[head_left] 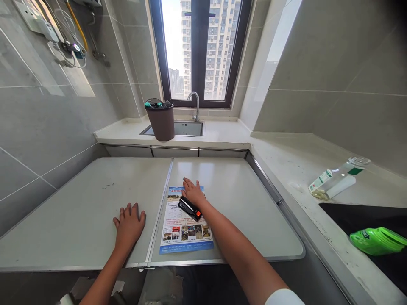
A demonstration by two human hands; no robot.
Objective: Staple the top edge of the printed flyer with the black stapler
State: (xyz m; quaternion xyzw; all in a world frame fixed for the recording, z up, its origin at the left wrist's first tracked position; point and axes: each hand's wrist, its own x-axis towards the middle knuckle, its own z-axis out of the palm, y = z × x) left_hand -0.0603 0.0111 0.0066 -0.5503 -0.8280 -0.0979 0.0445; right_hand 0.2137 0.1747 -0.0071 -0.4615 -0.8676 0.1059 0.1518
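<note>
A printed flyer (186, 231) with a blue border lies flat on the grey folding table (79, 212), just right of its middle seam. My right hand (192, 191) rests flat on the flyer's top edge, fingers spread. A black stapler with an orange end (190, 208) lies on the flyer just below that hand, beside the wrist. My left hand (129, 222) lies palm down on the bare table left of the seam, fingers apart, holding nothing.
A brown bin (161, 120) stands on the counter by the sink (187, 128) and tap (195, 103) under the window. On the right counter lie a tipped clear bottle (337, 178) and a green bag (378, 240) on a black hob.
</note>
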